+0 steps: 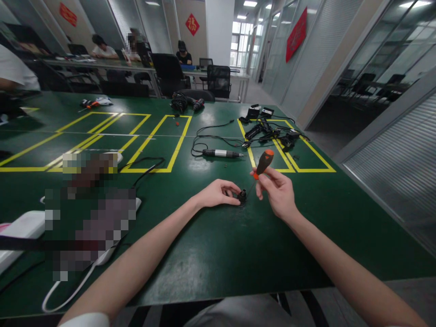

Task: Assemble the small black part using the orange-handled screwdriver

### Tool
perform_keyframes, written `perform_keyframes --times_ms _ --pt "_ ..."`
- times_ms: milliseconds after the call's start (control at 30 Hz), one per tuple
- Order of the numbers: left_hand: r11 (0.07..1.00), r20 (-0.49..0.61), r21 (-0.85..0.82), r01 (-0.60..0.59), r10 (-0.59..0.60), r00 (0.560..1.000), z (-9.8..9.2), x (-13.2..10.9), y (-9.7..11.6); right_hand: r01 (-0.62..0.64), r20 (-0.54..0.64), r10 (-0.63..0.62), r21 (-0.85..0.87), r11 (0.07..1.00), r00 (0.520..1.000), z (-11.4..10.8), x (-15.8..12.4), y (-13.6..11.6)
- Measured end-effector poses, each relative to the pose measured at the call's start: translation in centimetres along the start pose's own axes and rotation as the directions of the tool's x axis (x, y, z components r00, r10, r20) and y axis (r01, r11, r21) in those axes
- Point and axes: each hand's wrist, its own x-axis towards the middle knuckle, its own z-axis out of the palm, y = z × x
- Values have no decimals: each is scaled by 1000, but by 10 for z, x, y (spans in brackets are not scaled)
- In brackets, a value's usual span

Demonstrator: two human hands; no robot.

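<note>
White sleeve (87, 319), bare forearms (145, 250), seemingly grey lap clothing (243, 313)

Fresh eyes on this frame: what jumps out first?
Probably the orange-and-black screwdriver, tilted in the right hand, its shaft pointing down toward a small black part at the fingertips of the left hand. Next, the bright yellow lines on the green table, farther out than the hands. Behind, a red diamond-shaped sign stands out on the wall.
</note>
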Motion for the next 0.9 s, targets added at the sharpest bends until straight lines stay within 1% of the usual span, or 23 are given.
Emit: perform_keyframes --times_ms 133,300,467,533,600,700,800,900 --pt "1000 1 3 -5 5 1000 0 1 -1 40 16 -40 16 999 999 -3 3 -3" --pt "1000 -1 9 -17 17 1000 0 1 -1 46 52 -49 53 998 997 0 4 -6" --pt "1000 -7 18 -11 12 1000 0 0 -1 52 -16 -54 -69 996 998 2 4 -6" --pt "1000 -7 20 -17 17 1000 0 0 -1 58 -27 -61 -90 994 998 0 4 -7" --pt "999 -5 20 -25 25 1000 -1 1 -1 76 -12 -77 -90 993 997 -3 4 -9" --pt "999 4 18 -28 28 1000 -1 1 -2 119 49 -114 -120 986 992 -8 4 -14" --pt "1000 4 24 -16 16 1000 -1 1 -2 149 77 -137 -197 969 988 -10 6 -18" --pt "1000 9 12 -9 9 1000 -1 1 -1 177 85 -158 -311 934 984 -12 10 -21"
